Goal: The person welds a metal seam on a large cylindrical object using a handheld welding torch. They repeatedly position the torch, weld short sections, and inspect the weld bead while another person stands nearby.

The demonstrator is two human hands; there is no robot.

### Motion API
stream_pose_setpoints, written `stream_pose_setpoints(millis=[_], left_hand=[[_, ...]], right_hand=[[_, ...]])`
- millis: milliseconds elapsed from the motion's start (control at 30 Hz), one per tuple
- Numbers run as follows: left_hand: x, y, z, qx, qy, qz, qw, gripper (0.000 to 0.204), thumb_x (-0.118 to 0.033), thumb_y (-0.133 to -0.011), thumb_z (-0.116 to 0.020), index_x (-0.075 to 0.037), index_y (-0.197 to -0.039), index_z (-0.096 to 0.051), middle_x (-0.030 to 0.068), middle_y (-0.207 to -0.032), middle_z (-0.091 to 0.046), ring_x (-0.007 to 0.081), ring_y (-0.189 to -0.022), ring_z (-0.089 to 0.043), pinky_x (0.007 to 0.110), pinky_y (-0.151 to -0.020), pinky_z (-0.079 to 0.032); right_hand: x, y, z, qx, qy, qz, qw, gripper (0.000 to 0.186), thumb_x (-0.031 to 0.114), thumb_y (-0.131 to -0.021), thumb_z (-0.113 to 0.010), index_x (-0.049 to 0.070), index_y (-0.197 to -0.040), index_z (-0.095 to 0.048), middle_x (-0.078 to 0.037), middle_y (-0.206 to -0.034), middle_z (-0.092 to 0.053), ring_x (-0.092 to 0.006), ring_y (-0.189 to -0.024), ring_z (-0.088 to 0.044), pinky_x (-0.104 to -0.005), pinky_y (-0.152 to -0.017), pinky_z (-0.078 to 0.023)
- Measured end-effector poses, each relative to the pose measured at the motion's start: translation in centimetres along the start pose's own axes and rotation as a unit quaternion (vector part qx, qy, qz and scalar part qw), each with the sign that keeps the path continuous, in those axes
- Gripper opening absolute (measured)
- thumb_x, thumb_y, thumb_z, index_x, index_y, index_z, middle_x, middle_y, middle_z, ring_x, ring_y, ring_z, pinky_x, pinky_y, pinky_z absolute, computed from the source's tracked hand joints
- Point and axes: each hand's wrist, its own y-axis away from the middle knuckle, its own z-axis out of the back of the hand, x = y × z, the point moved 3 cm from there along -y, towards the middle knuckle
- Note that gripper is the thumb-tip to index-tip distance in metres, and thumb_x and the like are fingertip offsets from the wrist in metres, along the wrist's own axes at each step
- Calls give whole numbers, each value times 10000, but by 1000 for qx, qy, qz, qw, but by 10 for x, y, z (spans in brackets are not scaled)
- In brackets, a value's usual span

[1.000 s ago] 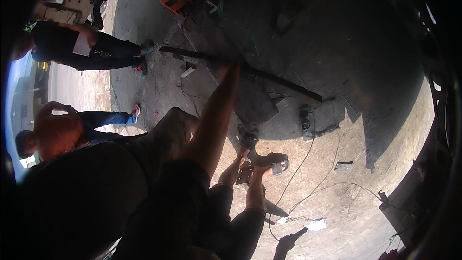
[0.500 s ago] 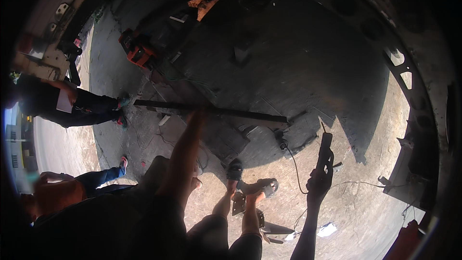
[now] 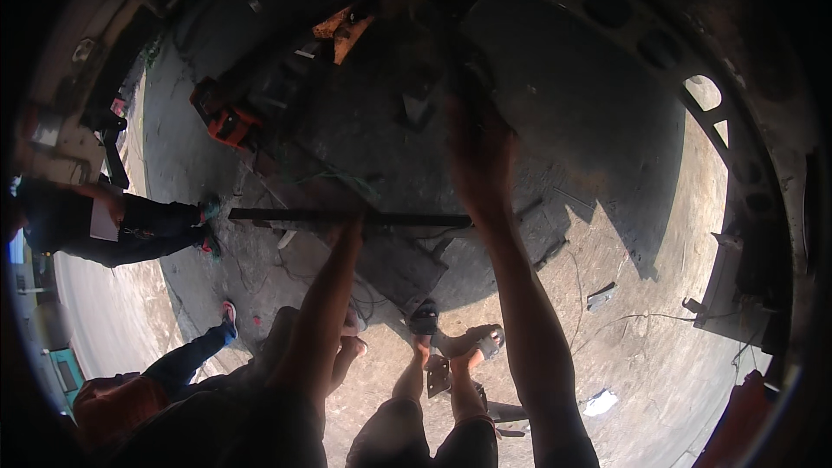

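My left hand (image 3: 349,225) is closed on a long dark metal bar (image 3: 416,219), near its middle. The bar lies nearly level across the view. My right arm is stretched far forward, so that the right hand (image 3: 485,152) is past the bar, in shadow and blurred. Its fingers are wrapped around a dark hand tool (image 3: 466,69), which points away from me and whose outline is mostly lost in the dark. The ends of the fingers cannot be made out.
An orange-red machine (image 3: 227,117) stands on the shaded floor at the far left. A person (image 3: 156,208) holding a white sheet (image 3: 107,212) is at the left, another in orange (image 3: 121,407) below. Metal plates lie by my sandals (image 3: 487,342). A holed metal beam (image 3: 706,113) curves at the right.
My right hand has moved forward and left with the tool, from low on the right to beyond the bar. The bar, still in my left hand, now lies more level.
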Motion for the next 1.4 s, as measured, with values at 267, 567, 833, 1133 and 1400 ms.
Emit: stream_pose_setpoints(millis=[267,567,833,1133,1400], left_hand=[[4,1,-4,4,-9,9,1000,534,-551,-862,-579,-86,-1118,-638,101,-950,-643,237,-831,-620,399,-717,-502],[6,3,0,3,-14,6,1000,564,-557,-877,-555,-61,-1137,-627,120,-982,-645,257,-855,-626,416,-734,-505],[2,11,-1,7,-14,2,1000,591,-561,-890,-534,-40,-1154,-617,137,-1010,-648,275,-876,-630,430,-750,-508],[4,9,7,22,-25,15,999,621,-567,-904,-509,-15,-1173,-607,156,-1041,-650,295,-900,-635,447,-767,-510],[-32,15,0,228,-78,-19,970,426,-408,-991,-470,-48,-1149,-635,18,-898,-634,126,-667,-574,273,-535,-428]], right_hand=[[0,8,-11,-40,231,125,964,431,153,-895,-631,99,-1317,-564,-120,-930,-663,-209,-729,-683,-317,-558,-534],[-2,10,-13,-89,321,175,926,513,141,-853,-670,146,-1347,-532,-50,-908,-623,-160,-615,-633,-289,-446,-479],[7,6,-10,-74,356,175,915,448,146,-878,-646,133,-1315,-547,-41,-884,-599,-150,-614,-636,-272,-448,-500],[-26,111,50,-44,202,17,978,438,85,-880,-649,64,-1306,-550,-135,-902,-633,-250,-683,-662,-329,-521,-526],[-95,339,188,-253,97,-453,849,311,143,-934,-561,50,-1231,-563,-98,-883,-645,-155,-695,-604,-308,-644,-488]])
